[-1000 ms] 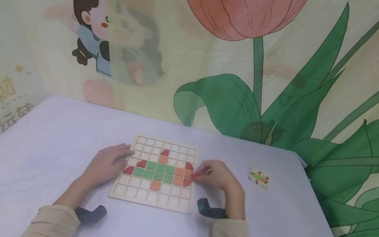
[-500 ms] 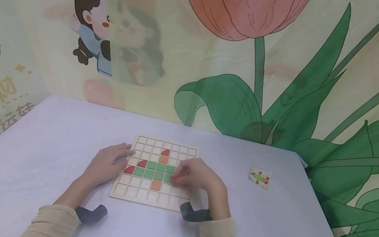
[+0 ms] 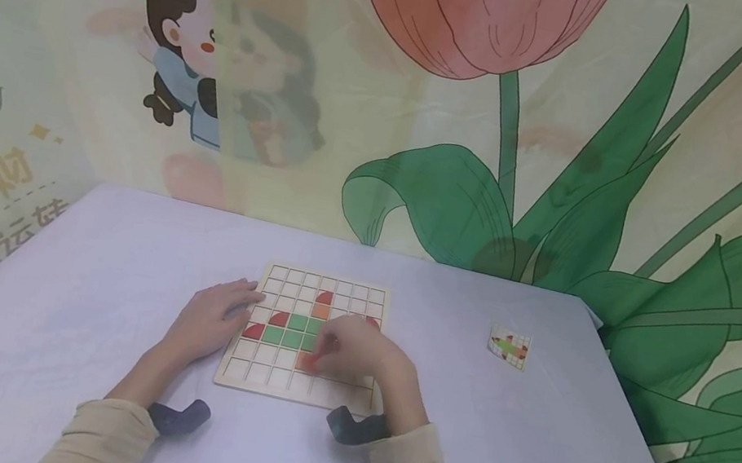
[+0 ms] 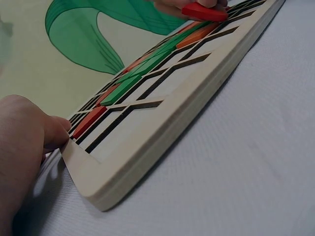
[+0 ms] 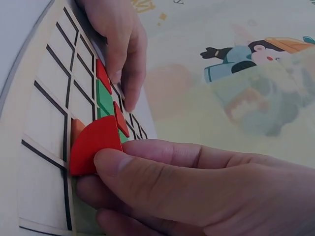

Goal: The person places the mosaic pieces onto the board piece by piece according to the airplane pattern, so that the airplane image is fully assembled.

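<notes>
A wooden grid board point(image 3: 261, 388) lies on the table, its cells partly filled with green square tiles point(image 3: 297, 323), orange tiles point(image 3: 321, 311) and red quarter-round tiles point(image 3: 253, 332). Pinched between the right thumb and fingers is a red quarter-round tile point(image 5: 91, 147), held tilted just over the board near an orange tile point(image 5: 77, 132) in its lower middle. The right hand point(image 3: 353, 350) covers the tiles on the board's right side. Along the board's left edge the left hand point(image 3: 211, 322) rests, its fingertips touching the rim beside a red tile point(image 4: 89, 122).
A small pattern card point(image 3: 508, 348) with a matching tile picture lies to the board's right. Dark wrist devices point(image 3: 180, 419) sit on both forearms. White cloth point(image 3: 272, 454) covers the table, and a printed tulip backdrop point(image 3: 476, 18) hangs behind.
The right hand has moved left from beside the board's right edge to over its lower middle, carrying the red tile. The left hand has stayed at the left edge.
</notes>
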Motion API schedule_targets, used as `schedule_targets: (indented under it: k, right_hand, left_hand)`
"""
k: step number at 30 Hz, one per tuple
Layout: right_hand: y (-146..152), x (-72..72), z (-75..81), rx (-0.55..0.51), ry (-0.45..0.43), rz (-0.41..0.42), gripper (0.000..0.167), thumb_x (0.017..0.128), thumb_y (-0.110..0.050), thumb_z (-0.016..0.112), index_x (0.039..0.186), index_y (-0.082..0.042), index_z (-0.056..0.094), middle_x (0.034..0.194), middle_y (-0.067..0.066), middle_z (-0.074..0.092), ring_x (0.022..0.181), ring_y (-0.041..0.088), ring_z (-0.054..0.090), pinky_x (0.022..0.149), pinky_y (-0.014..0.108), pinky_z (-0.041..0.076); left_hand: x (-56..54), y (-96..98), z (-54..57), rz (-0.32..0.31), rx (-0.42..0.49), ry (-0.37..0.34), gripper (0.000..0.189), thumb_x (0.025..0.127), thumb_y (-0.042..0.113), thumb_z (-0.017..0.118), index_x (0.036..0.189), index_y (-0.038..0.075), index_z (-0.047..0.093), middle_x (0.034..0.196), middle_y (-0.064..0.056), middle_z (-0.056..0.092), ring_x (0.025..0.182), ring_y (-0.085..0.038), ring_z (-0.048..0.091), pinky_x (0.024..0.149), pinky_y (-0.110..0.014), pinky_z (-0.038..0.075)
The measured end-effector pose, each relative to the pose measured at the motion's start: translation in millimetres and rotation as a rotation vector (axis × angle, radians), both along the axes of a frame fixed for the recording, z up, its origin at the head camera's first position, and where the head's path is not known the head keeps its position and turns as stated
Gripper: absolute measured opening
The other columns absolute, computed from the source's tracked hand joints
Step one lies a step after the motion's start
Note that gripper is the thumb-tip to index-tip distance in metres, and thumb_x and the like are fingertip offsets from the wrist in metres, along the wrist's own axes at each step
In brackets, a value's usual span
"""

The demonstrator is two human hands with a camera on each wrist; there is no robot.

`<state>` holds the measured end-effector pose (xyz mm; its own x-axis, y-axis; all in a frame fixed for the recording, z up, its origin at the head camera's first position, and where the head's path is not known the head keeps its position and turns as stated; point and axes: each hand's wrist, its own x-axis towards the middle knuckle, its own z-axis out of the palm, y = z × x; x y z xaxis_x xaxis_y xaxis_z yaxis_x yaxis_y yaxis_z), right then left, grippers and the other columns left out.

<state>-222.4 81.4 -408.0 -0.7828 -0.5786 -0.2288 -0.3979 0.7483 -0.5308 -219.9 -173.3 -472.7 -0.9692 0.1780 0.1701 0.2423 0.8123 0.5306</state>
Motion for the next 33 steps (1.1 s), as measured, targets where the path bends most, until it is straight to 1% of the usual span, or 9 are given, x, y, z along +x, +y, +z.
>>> schedule_targets:
  k: [6,13,19,26,33]
  right_hand:
    - [-4.5,1.0,-3.5,0.009,-0.024,-0.006,0.013,0.081,-0.022,0.076,0.073,-0.025,0.066,0.071,-0.012,0.063,0.068,0.006,0.056,0.062,0.018,0.049]
    - [-4.5,2.8,-2.3,-0.002,-0.038,-0.010,0.012,0.080,-0.020,0.076,0.074,-0.024,0.067,0.071,-0.011,0.063,0.066,0.006,0.056,0.063,0.018,0.049]
    - [-7.1,4.8,-1.3,-0.011,-0.048,0.007,0.013,0.078,-0.022,0.078,0.073,-0.026,0.067,0.069,-0.012,0.064,0.065,0.005,0.057,0.063,0.018,0.050]
    - [-10.2,6.9,-0.5,0.019,-0.056,0.006,0.015,0.078,-0.023,0.078,0.071,-0.026,0.066,0.068,-0.011,0.064,0.065,0.005,0.057,0.063,0.019,0.049]
    - [-11.1,7.6,-1.9,0.082,-0.064,0.005,0.014,0.077,-0.025,0.079,0.072,-0.026,0.065,0.067,-0.010,0.062,0.063,0.005,0.055,0.060,0.019,0.048]
  left_hand:
    - [-0.1,-0.5,0.4,-0.007,0.004,0.005,0.037,0.092,0.017,0.052,0.127,0.011,0.060,0.143,-0.011,0.049,0.136,-0.035,0.039,0.112,-0.058,0.028]
    - [-0.4,-0.5,-0.5,-0.003,0.002,0.006,0.037,0.092,0.017,0.052,0.127,0.011,0.060,0.143,-0.011,0.050,0.136,-0.035,0.039,0.112,-0.058,0.028]
    - [-0.4,-0.5,-0.6,-0.002,0.008,0.002,0.037,0.092,0.017,0.052,0.127,0.011,0.060,0.143,-0.011,0.049,0.136,-0.034,0.039,0.112,-0.059,0.027]
    - [-1.0,-1.2,-1.3,-0.009,0.015,0.015,0.037,0.091,0.016,0.052,0.126,0.011,0.061,0.142,-0.010,0.050,0.136,-0.034,0.040,0.112,-0.057,0.029]
    - [-0.6,-0.8,-0.9,-0.007,0.013,0.010,0.037,0.091,0.016,0.052,0.127,0.011,0.060,0.143,-0.010,0.050,0.136,-0.034,0.040,0.112,-0.057,0.029]
